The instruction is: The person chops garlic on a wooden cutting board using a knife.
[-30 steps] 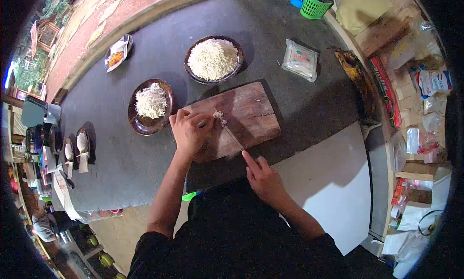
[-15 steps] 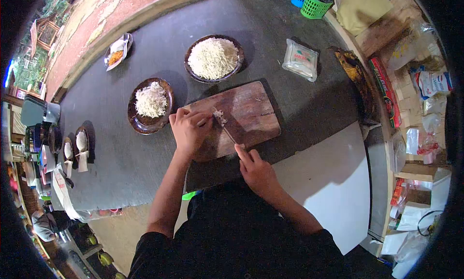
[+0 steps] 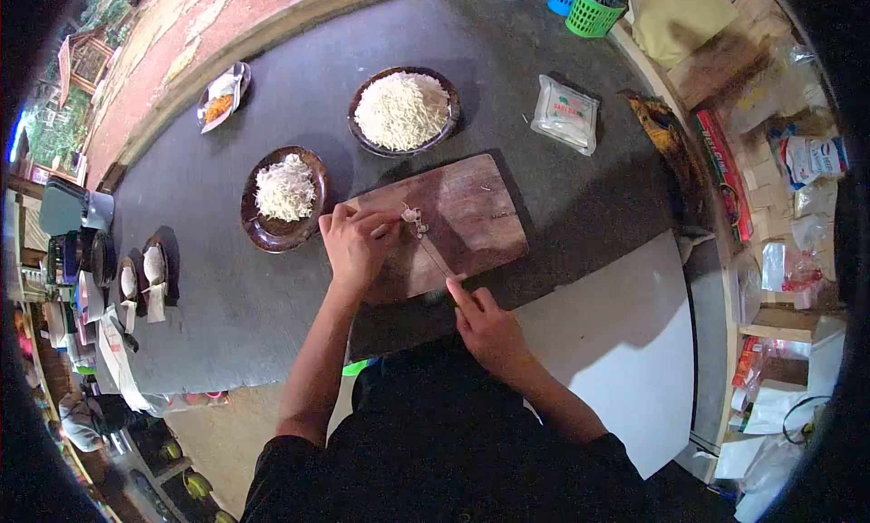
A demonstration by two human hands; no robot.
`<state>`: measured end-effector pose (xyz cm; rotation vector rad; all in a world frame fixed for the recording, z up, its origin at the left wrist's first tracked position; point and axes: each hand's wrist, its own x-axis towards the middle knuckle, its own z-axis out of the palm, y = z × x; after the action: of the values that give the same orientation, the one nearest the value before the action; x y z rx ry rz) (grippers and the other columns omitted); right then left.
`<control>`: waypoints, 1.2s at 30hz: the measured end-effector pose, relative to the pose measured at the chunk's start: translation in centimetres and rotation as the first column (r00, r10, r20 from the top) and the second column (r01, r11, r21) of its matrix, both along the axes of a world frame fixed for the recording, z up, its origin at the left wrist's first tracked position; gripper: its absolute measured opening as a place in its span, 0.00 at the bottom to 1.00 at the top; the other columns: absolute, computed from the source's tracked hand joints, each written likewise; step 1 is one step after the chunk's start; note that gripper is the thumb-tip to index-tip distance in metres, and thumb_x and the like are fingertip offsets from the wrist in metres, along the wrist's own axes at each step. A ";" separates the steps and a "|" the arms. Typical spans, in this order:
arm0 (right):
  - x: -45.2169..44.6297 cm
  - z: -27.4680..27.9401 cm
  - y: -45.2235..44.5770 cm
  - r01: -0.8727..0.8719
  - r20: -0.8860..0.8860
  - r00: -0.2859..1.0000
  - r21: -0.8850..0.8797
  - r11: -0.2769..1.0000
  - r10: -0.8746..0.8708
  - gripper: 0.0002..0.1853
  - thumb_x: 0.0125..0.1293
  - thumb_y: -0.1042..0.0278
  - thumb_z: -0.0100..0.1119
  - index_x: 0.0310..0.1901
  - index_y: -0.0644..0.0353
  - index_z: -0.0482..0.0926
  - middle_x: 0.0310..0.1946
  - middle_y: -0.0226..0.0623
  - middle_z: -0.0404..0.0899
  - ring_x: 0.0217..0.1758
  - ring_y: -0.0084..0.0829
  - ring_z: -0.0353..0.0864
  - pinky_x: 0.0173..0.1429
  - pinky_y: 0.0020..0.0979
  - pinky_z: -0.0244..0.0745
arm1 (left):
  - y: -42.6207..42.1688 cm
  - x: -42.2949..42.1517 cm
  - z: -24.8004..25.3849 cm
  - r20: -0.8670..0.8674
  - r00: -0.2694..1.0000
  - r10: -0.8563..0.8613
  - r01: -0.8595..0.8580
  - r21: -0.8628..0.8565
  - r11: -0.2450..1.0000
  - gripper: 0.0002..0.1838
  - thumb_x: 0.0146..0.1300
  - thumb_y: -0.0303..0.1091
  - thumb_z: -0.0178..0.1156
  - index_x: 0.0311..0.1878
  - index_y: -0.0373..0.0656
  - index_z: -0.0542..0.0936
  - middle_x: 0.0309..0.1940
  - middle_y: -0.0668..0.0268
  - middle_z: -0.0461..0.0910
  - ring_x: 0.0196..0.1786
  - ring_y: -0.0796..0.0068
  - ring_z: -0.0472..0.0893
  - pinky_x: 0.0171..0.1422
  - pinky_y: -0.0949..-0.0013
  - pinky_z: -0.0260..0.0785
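Knife (image 3: 437, 257), one, clasped in right hand (image 3: 490, 327); left hand (image 3: 354, 248) curled, hold unclear; one board (image 3: 476, 201); two shred-heaped plates (image 3: 276, 237).

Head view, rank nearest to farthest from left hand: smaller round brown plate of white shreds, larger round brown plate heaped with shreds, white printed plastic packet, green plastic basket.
1. Smaller round brown plate: ahead and left of the left hand.
2. Larger round brown plate: beyond the brown wooden board.
3. White printed plastic packet: right of the larger plate.
4. Green plastic basket: far right, past the packet.
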<state>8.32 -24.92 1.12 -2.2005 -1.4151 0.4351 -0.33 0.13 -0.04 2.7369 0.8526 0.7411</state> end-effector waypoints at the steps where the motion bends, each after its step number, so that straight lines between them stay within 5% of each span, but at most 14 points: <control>1: 0.0 -0.5 0.2 -0.004 -0.010 1.000 0.013 1.000 0.004 0.31 0.72 0.69 0.60 0.75 0.52 0.66 0.41 0.43 0.72 0.32 0.44 0.83 0.34 0.42 0.83 | 0.0 0.0 -0.1 0.002 1.000 -0.001 0.001 -0.002 1.000 0.07 0.52 0.43 0.75 0.35 0.59 0.92 0.38 0.81 0.89 0.45 0.69 0.77 0.54 0.61 0.61; 12: 0.1 -0.1 -0.9 0.010 -0.017 1.000 0.041 0.999 -0.009 0.30 0.72 0.69 0.59 0.75 0.50 0.66 0.43 0.44 0.73 0.34 0.46 0.84 0.36 0.43 0.83 | 0.0 0.0 -0.1 -0.008 1.000 0.014 -0.014 -0.012 1.000 0.07 0.52 0.43 0.75 0.35 0.60 0.92 0.36 0.80 0.89 0.44 0.70 0.77 0.54 0.62 0.62; 15: 0.1 0.1 -1.6 0.006 -0.015 1.000 0.006 1.000 -0.006 0.32 0.72 0.67 0.58 0.77 0.48 0.63 0.48 0.54 0.78 0.33 0.54 0.85 0.36 0.47 0.86 | -0.1 0.0 0.2 0.009 1.000 0.011 -0.011 -0.009 1.000 0.07 0.51 0.42 0.76 0.35 0.60 0.92 0.36 0.80 0.89 0.44 0.70 0.77 0.54 0.61 0.62; 21: -0.1 0.1 -0.5 -0.019 -0.004 1.000 0.047 0.999 0.019 0.32 0.73 0.66 0.57 0.77 0.48 0.62 0.46 0.52 0.77 0.33 0.54 0.85 0.35 0.48 0.86 | 0.0 -0.1 0.0 -0.028 0.999 0.015 -0.015 0.020 1.000 0.08 0.50 0.42 0.76 0.35 0.60 0.92 0.37 0.80 0.90 0.45 0.69 0.77 0.55 0.62 0.62; 23: 0.0 -0.2 0.1 -0.009 -0.030 1.000 0.017 1.000 0.009 0.32 0.70 0.69 0.61 0.75 0.49 0.66 0.42 0.43 0.73 0.33 0.49 0.83 0.35 0.46 0.84 | 0.0 0.0 -0.2 -0.030 0.999 0.021 -0.020 0.010 1.000 0.08 0.51 0.43 0.75 0.35 0.60 0.92 0.38 0.80 0.90 0.46 0.69 0.77 0.56 0.61 0.62; 36: -0.2 -0.7 -1.4 0.000 0.039 0.999 0.061 0.998 -0.002 0.32 0.71 0.70 0.60 0.76 0.51 0.65 0.40 0.42 0.72 0.34 0.43 0.84 0.36 0.42 0.84 | -0.1 -0.1 0.4 -0.026 0.999 0.020 -0.019 0.021 1.000 0.06 0.52 0.43 0.75 0.35 0.60 0.92 0.36 0.81 0.89 0.44 0.71 0.77 0.54 0.62 0.62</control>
<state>8.14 -26.27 0.38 -2.1721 -1.4287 0.3456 -0.40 0.00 0.34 2.7665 0.8828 0.7231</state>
